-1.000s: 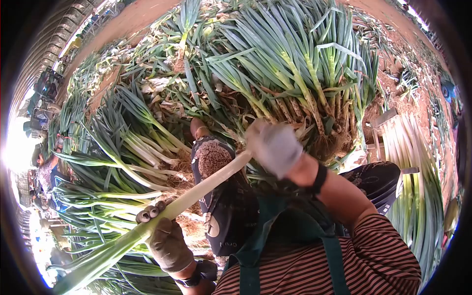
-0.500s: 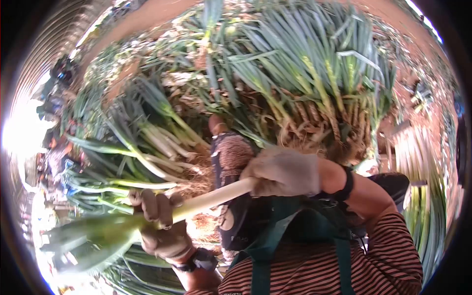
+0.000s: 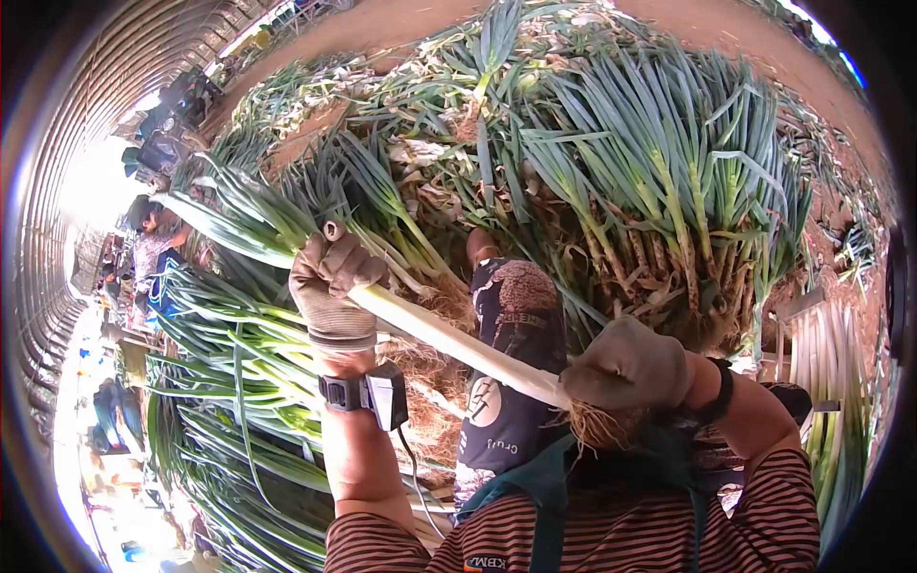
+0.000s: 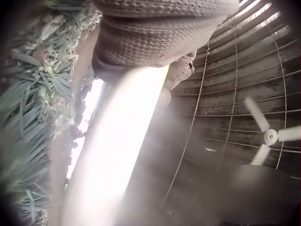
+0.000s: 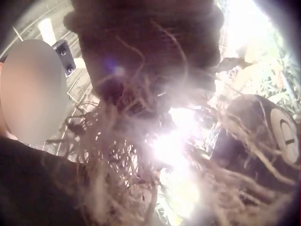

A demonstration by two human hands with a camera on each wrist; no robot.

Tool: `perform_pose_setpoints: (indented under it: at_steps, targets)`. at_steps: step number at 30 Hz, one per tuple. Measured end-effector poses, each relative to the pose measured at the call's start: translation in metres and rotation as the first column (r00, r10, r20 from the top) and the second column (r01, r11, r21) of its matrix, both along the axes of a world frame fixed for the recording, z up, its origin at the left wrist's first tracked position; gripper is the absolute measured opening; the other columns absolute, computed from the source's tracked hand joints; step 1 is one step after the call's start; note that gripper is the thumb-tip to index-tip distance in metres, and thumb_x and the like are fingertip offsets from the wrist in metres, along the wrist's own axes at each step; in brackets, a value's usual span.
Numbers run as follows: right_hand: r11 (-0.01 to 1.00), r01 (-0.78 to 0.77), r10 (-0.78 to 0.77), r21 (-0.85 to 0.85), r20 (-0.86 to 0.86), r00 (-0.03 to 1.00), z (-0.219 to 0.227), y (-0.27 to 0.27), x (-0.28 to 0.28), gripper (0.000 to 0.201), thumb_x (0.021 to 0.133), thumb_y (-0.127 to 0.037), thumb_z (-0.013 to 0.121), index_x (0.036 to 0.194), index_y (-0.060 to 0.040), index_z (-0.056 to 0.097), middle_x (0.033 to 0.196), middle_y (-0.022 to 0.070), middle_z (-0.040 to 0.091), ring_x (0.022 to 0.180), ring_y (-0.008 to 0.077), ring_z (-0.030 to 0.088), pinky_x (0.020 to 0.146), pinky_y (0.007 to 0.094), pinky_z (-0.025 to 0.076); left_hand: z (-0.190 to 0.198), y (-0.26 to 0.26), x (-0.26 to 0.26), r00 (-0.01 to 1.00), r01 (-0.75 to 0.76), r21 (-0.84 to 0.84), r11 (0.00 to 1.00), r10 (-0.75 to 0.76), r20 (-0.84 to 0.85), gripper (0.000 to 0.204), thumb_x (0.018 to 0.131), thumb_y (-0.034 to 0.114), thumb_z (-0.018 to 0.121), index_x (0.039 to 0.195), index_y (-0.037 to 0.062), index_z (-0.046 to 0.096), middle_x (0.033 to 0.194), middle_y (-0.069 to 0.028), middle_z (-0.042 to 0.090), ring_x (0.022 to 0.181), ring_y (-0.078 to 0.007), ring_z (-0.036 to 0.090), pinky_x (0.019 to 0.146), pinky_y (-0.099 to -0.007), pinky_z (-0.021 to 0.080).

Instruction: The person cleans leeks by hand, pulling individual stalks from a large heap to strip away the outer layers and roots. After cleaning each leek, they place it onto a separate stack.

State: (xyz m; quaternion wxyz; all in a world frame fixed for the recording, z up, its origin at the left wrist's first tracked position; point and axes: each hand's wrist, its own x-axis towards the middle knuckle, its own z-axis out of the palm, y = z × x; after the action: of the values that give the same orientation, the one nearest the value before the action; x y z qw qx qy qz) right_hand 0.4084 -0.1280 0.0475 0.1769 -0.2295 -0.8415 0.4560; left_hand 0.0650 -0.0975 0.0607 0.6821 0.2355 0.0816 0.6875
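My gloved left hand (image 3: 334, 296) grips a long green onion (image 3: 458, 342) where its white shaft meets the leaves, and the leaves fan out to the upper left. Gloved as well, my right hand (image 3: 630, 365) is curled around the root end, with stringy roots (image 3: 597, 427) hanging below it. The shaft slants across above my leg. In the left wrist view the bright white shaft (image 4: 124, 141) comes out from under the knitted glove (image 4: 160, 33). Loose roots (image 5: 113, 160) fill much of the right wrist view beneath the dark glove (image 5: 146, 52).
Untrimmed onions (image 3: 669, 181) stand bunched in front of me. More onions (image 3: 258, 382) lie in a pile at the left. Pale, peeled onions (image 3: 831, 353) are stacked by a rack at the right. Leaf scraps (image 3: 430, 72) litter the ground, and another person (image 3: 158, 244) sits far left.
My left hand has risen, swinging the leaves from lower left to upper left. After a blurred movement along the shaft, my right hand has come down to the root end, and roots now show.
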Motion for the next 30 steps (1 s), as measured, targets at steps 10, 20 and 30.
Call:
perform_pose_setpoints:
  at_steps: [10,20,30]
  targets:
    - [0.888,0.040,-0.244,0.458,0.396,0.885,0.011,-0.060,0.049,0.047,0.091,-0.040,0.056,0.056,-0.0093,0.057,0.050,0.0118,0.053,0.046,0.0332,0.056,0.045,0.0415,0.045,-0.022,0.001,-0.146,0.992,-0.119,-0.024,0.993,0.118,-0.045,0.013,0.091,0.005,0.043,0.080,0.0092,0.047,0.060,0.0061,0.038,0.048,-0.0030,0.037,0.045,-0.0175,0.036]
    - [0.980,0.133,-0.199,0.148,0.743,0.639,-0.078,0.029,0.086,0.037,0.090,-0.041,0.054,0.106,-0.0096,0.065,0.099,0.0161,0.067,0.093,0.0347,0.065,0.079,0.0439,0.050,-0.110,0.004,-0.332,0.480,-0.850,-0.432,0.300,0.105,-0.871,0.071,0.079,0.052,0.070,0.133,0.0120,0.045,0.117,-0.0071,0.051,0.109,-0.0237,0.048,0.099,-0.0493,0.032]
    - [0.701,0.674,-0.640,0.232,0.621,0.453,-0.239,0.172,0.079,0.041,0.090,-0.037,0.058,0.108,-0.0009,0.064,0.101,0.0230,0.067,0.094,0.0386,0.065,0.080,0.0457,0.051,-0.056,0.065,0.074,0.469,-0.476,-0.071,0.877,0.185,-0.864,0.029,0.093,0.023,0.059,0.111,0.0012,0.064,0.097,-0.0075,0.067,0.087,-0.0169,0.063,0.079,-0.0290,0.051]
